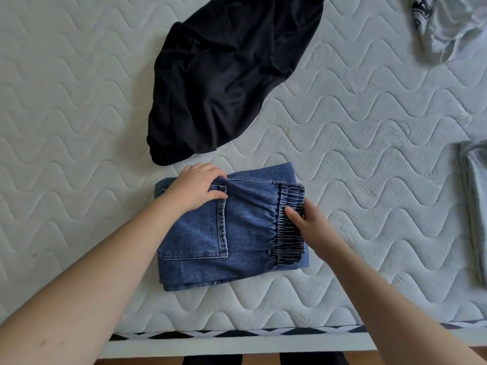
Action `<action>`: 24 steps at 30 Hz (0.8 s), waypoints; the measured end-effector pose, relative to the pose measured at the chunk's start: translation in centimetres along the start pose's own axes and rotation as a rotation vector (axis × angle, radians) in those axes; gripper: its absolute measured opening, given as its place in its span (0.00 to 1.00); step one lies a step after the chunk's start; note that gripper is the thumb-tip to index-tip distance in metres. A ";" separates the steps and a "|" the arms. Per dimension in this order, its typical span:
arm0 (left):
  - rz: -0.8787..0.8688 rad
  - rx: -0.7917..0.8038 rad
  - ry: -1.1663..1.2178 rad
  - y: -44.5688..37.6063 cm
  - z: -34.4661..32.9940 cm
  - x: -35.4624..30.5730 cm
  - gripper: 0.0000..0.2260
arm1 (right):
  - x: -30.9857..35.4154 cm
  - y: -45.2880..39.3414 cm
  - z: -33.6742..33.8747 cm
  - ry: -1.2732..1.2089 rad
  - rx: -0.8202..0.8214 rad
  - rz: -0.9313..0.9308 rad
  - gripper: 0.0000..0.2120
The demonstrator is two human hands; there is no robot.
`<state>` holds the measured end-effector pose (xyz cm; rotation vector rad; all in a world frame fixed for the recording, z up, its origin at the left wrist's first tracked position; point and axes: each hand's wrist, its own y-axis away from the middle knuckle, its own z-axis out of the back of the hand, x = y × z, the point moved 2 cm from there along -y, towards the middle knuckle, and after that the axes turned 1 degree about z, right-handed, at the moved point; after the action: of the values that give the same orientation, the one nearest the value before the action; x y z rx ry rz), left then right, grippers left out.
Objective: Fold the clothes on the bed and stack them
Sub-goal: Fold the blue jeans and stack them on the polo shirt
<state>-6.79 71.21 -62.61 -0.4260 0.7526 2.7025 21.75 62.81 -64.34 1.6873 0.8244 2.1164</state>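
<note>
Folded blue jeans [245, 227] lie on the quilted white mattress [79, 127] near its front edge, back pocket up and elastic waistband to the right. My left hand [196, 188] grips the denim at the upper left corner, fingers curled into the fabric. My right hand [308, 225] holds the waistband at the right edge, thumb on top. A crumpled black garment [224, 75] lies unfolded just beyond the jeans.
A folded light grey garment [477, 206] sits at the right edge. A crumpled white piece with a dark print [448, 25] lies at the top right. The mattress's patterned front border [237, 334] runs along the bottom, with floor below.
</note>
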 end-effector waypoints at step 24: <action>-0.249 -0.124 0.076 -0.3 -0.5 -2.2 0.24 | 1.0 -1.0 -0.1 -0.281 0.113 0.031 0.18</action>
<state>-4.56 70.71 -62.30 -0.6117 0.5138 2.5171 21.32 64.15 -64.14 2.0087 0.8483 1.8220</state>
